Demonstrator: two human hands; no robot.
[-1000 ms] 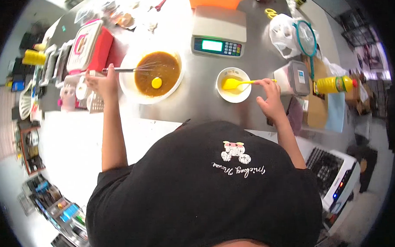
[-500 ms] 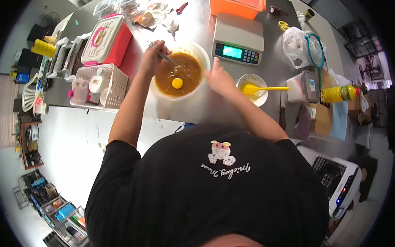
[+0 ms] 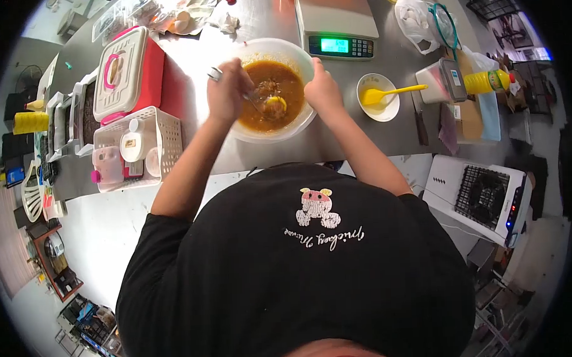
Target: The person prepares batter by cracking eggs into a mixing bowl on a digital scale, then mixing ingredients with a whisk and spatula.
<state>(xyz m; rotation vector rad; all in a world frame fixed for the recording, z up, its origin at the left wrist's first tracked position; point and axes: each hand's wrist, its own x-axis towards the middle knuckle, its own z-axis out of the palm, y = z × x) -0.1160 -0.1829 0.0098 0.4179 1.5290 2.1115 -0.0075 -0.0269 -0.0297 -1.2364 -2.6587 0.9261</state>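
Note:
My left hand (image 3: 228,92) is closed around the handle of a wire whisk (image 3: 214,73), whose wires dip into a brown liquid mixture (image 3: 268,74). A bit of yellow egg yolk (image 3: 282,104) shows beside the blurred wires. The mixture sits in a large whitish plastic bowl (image 3: 269,139). At the bowl's right side, my right hand (image 3: 322,90) grips the rim, thumb side up. Just right of that hand is a small white bowl (image 3: 384,115) with a yellow spatula (image 3: 377,96) lying across it.
A digital kitchen scale (image 3: 335,26) with a lit green display stands behind. To the left are a red box with a white lid (image 3: 122,74) and a perforated basket (image 3: 168,145) of containers. A yellow bottle (image 3: 484,82) and a lidded tub (image 3: 443,82) lie right.
The whisk has moved down onto the yolk, which was whole and is now partly covered. My right hand has gone from beside the bowl to holding its rim. The view has shifted.

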